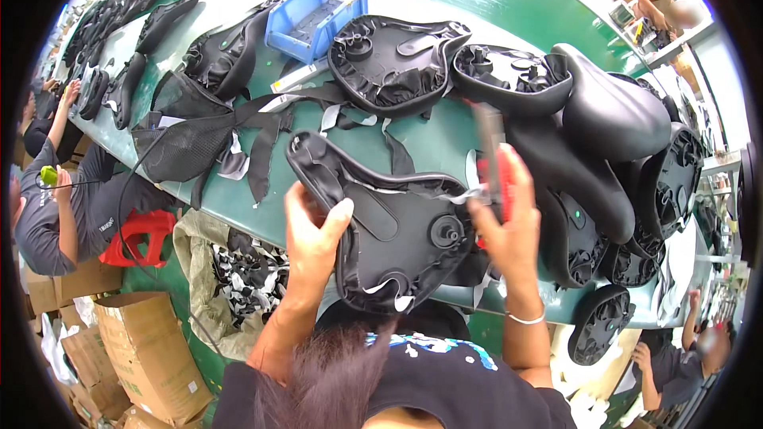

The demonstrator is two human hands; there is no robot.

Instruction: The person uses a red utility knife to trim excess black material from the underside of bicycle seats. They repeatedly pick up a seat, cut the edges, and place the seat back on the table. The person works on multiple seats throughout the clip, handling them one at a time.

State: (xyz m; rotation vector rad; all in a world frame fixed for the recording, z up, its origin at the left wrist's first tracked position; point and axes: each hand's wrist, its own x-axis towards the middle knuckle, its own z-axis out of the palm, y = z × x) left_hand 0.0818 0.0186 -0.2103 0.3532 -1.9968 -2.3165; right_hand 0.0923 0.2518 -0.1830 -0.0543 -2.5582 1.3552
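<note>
A black bicycle saddle point(397, 234) is held underside up in front of me, its nose toward the upper left. My left hand point(314, 230) grips its left edge, thumb on the inner rim. My right hand point(509, 226) is closed around a red-handled tool point(506, 183) with a greyish upper end pointing away; motion blur hides its exact kind. The right thumb and fingers are beside the saddle's right edge, near a pale loose strip point(469, 195) of edging. Folded black cover material lines the saddle's rim, with white bits showing at the near edge.
More saddles point(389, 63) lie beyond and pile up at the right point(612, 111). A blue bin point(318, 16) stands at the back, near black offcuts point(262, 143). A sack of scraps point(246, 278) and cardboard boxes point(151, 349) stand lower left. Co-workers point(63, 206) sit at the left.
</note>
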